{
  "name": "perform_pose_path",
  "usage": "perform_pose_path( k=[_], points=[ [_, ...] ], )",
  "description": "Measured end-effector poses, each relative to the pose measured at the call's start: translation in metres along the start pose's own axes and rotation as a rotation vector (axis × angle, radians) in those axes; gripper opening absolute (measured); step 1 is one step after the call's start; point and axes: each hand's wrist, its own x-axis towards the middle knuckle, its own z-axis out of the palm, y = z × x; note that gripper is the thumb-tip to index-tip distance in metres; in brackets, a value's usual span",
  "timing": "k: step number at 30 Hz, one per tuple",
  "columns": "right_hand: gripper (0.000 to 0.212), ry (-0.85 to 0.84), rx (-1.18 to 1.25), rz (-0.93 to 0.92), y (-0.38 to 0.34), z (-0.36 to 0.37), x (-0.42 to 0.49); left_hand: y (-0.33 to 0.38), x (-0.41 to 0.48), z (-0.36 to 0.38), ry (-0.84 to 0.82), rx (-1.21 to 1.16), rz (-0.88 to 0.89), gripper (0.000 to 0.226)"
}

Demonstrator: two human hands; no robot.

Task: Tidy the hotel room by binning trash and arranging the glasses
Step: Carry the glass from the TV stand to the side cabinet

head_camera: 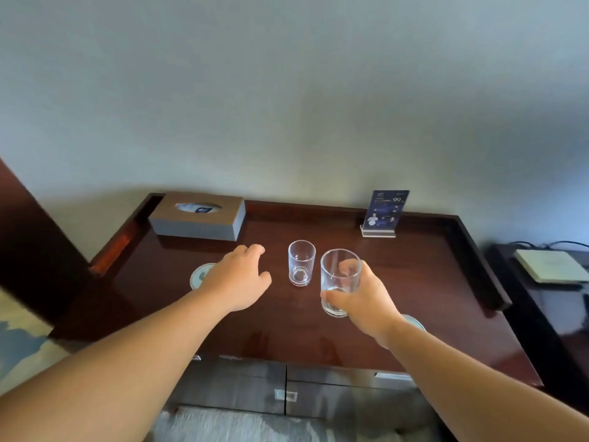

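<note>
glass tumbler (339, 282) in right hand (366, 301) grip; left hand (239, 279) loose, empty, over coaster (199, 275); second glass (301, 263) between; tissue box (197, 220) behind.

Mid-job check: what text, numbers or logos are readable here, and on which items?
"99": on the blue card standing at the back of the desk; its other print is too small to read.
The coaster at left: a logo, no readable words.
The white box at right: marking too blurred.
</note>
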Motion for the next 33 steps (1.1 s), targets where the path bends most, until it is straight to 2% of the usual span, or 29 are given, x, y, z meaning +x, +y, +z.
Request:
perform_pose_path(
  k=[4,13,22,33],
  points=[
    [0.061,0.076,0.015,0.077,0.016,0.010,0.005,-0.015,0.017,0.008,-0.062,0.006,0.037,0.053],
    [0.060,0.093,0.009,0.167,0.052,0.021,0.048,-0.031,0.053,0.050,-0.174,0.006,0.063,0.051],
    [0.070,0.080,0.064,0.171,0.078,0.039,0.100,-0.031,0.080,0.086,-0.242,0.019,0.037,0.051],
    [0.076,0.072,0.039,0.148,0.085,0.043,0.117,-0.034,0.088,0.096,-0.264,0.007,-0.006,0.050]
  ],
)
